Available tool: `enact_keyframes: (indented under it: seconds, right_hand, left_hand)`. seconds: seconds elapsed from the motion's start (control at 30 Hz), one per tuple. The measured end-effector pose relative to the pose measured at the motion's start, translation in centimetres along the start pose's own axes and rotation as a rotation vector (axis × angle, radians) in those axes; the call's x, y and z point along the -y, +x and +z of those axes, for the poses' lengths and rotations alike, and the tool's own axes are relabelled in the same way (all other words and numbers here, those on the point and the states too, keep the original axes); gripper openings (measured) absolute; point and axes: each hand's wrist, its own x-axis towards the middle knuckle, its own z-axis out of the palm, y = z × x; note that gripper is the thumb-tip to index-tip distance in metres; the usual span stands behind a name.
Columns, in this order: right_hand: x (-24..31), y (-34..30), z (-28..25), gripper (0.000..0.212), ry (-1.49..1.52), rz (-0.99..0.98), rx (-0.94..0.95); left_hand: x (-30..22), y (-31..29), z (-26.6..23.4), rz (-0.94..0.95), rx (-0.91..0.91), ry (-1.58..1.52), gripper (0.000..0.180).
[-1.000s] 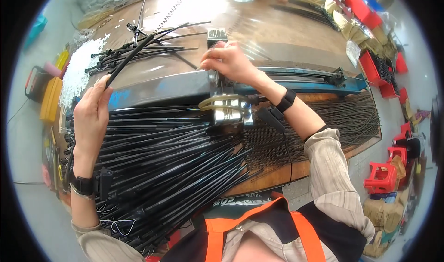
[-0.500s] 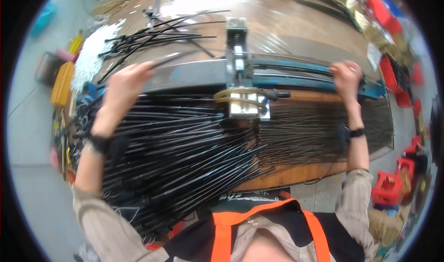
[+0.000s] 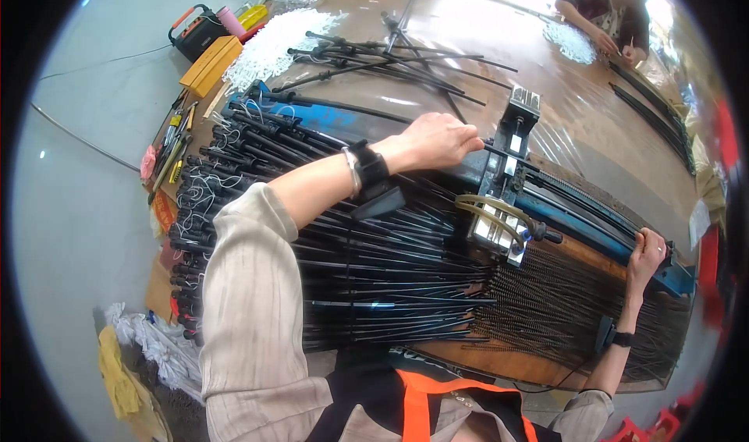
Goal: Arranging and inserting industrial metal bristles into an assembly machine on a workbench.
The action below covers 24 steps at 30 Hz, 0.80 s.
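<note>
My left hand is closed on a thin black rod, just left of the metal clamping fixture. The rod's thicker end reaches back to the left, and its other side enters the fixture. Across the table runs a long blue rail, with dark rods and what looks like a coiled spring along it. At the rail's right end my right hand has its fingers pinched together; what lies between them is hidden. A yellowish hose loops over the fixture's front.
Many black rods lie piled in front of the rail, beside a heap of long dark springs. Several loose rods and small white parts lie behind. Another person works at the far right. An orange-yellow box stands left.
The view has swung round to the left. My left hand has moved right along the rail, up to the fixture. My right hand stays by the rail's right end.
</note>
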Motion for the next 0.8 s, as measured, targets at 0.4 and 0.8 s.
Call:
enact_keyframes:
  seconds: [0.4,0.8]
  right_hand:
    - [4.5,0.5,-1.0,0.015,-0.001,-0.006,0.052]
    - [16.0,-1.5,-3.3,0.023,0.236,-0.104,0.035]
  left_hand:
    - [-0.8,-0.4,0.6,0.068,-0.225,-0.114,0.019]
    - [-0.5,1.1,1.0,0.003,-0.004,0.064,0.028]
